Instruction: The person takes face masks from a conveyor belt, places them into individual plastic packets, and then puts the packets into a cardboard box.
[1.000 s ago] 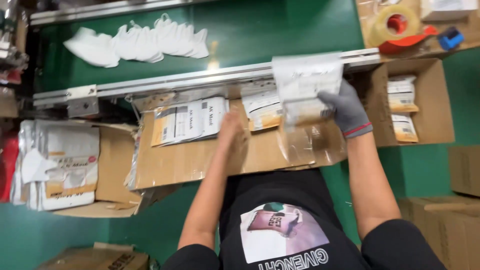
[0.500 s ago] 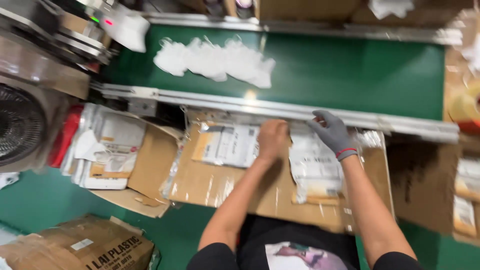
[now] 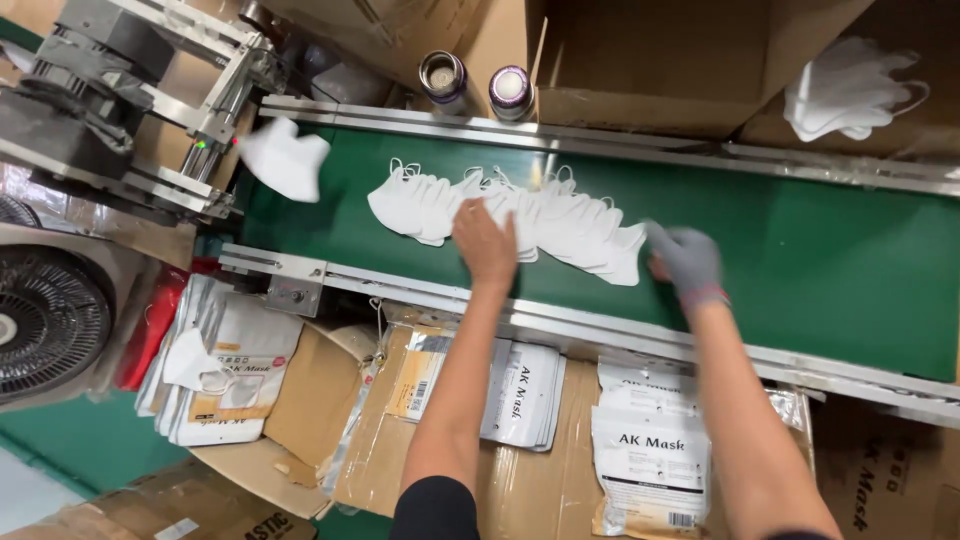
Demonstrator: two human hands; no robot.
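A row of overlapping white face masks (image 3: pixel 560 215) lies on the green conveyor belt (image 3: pixel 800 250). My bare left hand (image 3: pixel 485 243) rests on the middle of the row, fingers spread over the masks. My right hand (image 3: pixel 683 262), in a grey glove, touches the row's right end. Another white mask (image 3: pixel 285 160) hangs at the machine outlet at the belt's left end. Below the belt, flat printed pouches (image 3: pixel 650 465) and a second stack of pouches (image 3: pixel 525 395) lie on a cardboard sheet.
A grey machine (image 3: pixel 120 100) stands at the upper left, a black fan (image 3: pixel 45 320) at the left. More pouches (image 3: pixel 225 370) fill an open box. Two round cans (image 3: pixel 478 85) and cardboard boxes stand behind the belt, one box holding white masks (image 3: pixel 850 90).
Both hands have left the pouches on the cardboard and reached forward onto the belt. The clear pouch held by the right hand a second ago is gone from it. The view has shifted left.
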